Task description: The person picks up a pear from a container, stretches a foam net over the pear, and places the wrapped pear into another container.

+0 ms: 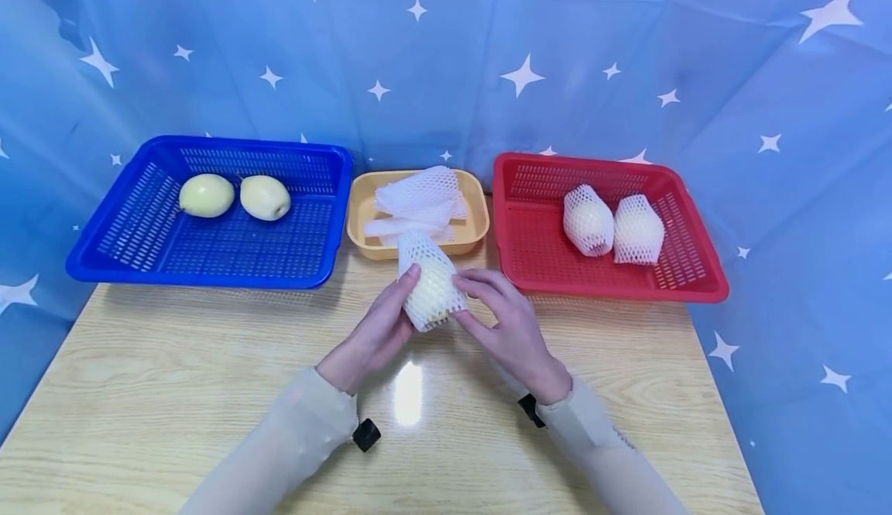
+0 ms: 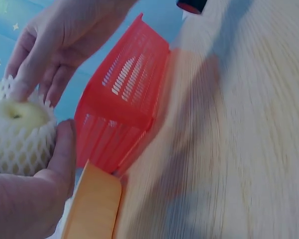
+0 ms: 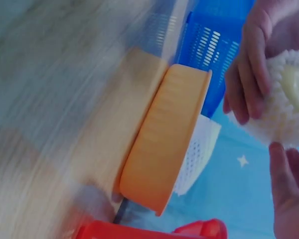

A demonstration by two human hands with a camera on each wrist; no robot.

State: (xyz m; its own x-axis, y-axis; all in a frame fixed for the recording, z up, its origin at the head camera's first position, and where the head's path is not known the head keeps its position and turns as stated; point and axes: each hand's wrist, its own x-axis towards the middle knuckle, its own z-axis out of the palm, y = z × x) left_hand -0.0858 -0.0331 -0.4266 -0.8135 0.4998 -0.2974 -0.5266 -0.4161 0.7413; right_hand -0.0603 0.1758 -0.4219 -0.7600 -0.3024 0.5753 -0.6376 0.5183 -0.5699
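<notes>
A pale yellow pear [image 1: 433, 289] in a white foam net [image 1: 416, 245] is held above the table, in front of the tan tray. My left hand [image 1: 379, 331] grips the netted pear from the left, thumb on its near side. From the right, my right hand [image 1: 512, 329] pinches the net's edge between thumb and fingers. In the left wrist view, the net's rim is open round the dimpled end of the pear [image 2: 27, 114]. Part of the left fingers is hidden behind the fruit in the head view.
At the left a blue basket [image 1: 209, 276] holds two bare pears [image 1: 265, 197]. The tan tray [image 1: 358, 221] holds several foam nets [image 1: 418, 193]. Two netted pears [image 1: 588, 221] lie in the red basket [image 1: 530, 255] at the right. A starry blue curtain [image 1: 453, 50] hangs behind.
</notes>
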